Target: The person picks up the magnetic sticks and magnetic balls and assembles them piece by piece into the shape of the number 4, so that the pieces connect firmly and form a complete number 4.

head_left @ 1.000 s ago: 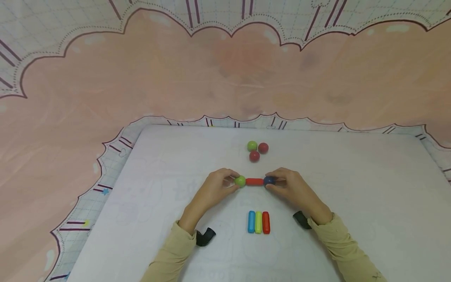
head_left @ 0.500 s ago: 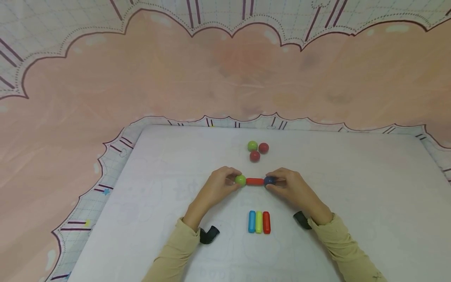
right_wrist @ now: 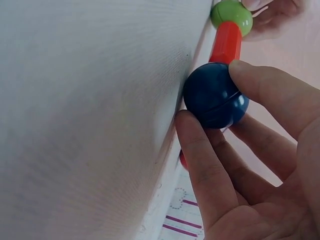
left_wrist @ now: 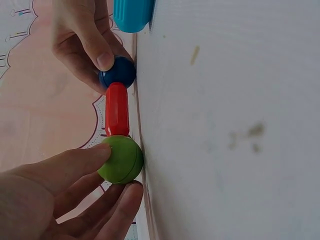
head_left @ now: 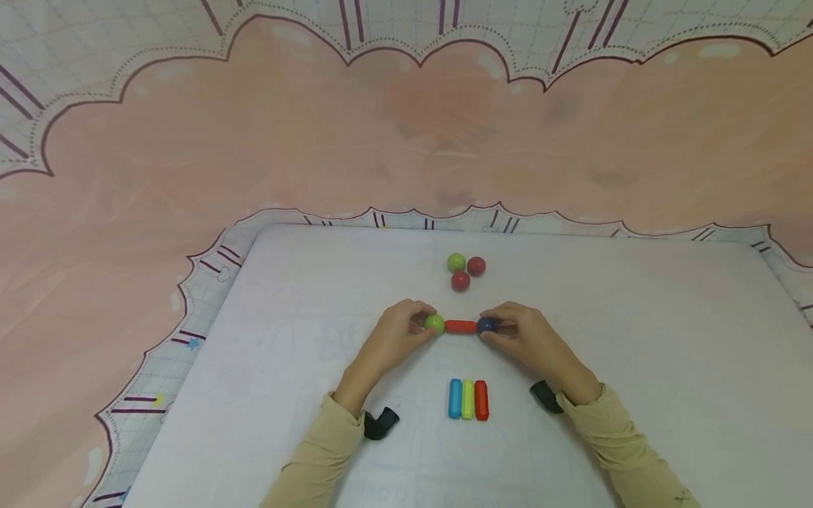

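My left hand (head_left: 396,337) pinches a green ball (left_wrist: 121,160) between thumb and fingers. A red rod (head_left: 460,327) joins this ball to a dark blue ball (right_wrist: 215,95), which my right hand (head_left: 524,335) pinches at the other end. Ball, rod and ball form one straight line across the white tabletop, touching end to end. In the left wrist view the red rod (left_wrist: 117,109) meets both balls without a visible gap. My fingers partly cover the outer side of each ball.
Beyond the hands sit a loose green ball (head_left: 456,262) and two red balls (head_left: 476,266). Nearer lie a blue rod (head_left: 454,398), a yellow-green rod (head_left: 468,399) and a red rod (head_left: 481,400), side by side. Black wrist mounts (head_left: 382,423) stick out by the sleeves.
My left wrist and forearm have shifted slightly right and away from me. Both hands keep hold of the balls, and the joined pieces stay almost in place.
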A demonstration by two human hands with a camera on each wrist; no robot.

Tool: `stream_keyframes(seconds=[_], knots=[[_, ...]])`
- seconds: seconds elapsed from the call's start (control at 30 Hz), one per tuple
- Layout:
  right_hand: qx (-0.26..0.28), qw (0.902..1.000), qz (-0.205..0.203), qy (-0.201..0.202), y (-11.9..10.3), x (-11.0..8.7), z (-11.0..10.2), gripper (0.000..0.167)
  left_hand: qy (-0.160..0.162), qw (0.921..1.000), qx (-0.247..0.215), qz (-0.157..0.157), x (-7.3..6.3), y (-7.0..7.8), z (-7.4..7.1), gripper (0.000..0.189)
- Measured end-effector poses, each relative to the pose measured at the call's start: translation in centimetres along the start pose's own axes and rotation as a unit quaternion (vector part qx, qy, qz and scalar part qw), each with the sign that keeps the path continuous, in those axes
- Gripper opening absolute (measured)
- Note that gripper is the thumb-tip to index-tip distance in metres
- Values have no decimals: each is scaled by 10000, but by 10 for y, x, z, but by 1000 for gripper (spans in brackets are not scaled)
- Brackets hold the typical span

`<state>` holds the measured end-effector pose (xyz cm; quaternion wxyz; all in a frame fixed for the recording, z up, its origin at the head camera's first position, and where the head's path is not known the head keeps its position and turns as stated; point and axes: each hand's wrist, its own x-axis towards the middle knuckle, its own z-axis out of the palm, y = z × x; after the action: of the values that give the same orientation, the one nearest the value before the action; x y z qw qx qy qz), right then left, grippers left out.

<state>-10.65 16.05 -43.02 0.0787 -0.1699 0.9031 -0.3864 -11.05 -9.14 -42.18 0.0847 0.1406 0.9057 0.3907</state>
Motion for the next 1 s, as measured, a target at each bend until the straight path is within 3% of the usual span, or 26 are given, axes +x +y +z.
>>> stream_keyframes(seconds=[0.23,0.4,0.7,1.0], knots=[[21,10000,2,-6,1,1,-1,34,143,9998,5,149,-9,3,-3,28],[-4,10000,-76,42,3,0,-1,33,39,9997,-49,251,-19,8,-7,30],[-19,9999,-131,67,4,1,-2,32,-577,9977,-19,353,-36,15,-4,38],[174,9998,-121,47,4,1,-1,32,-1286,9904,115,501,-46,15,4,43]])
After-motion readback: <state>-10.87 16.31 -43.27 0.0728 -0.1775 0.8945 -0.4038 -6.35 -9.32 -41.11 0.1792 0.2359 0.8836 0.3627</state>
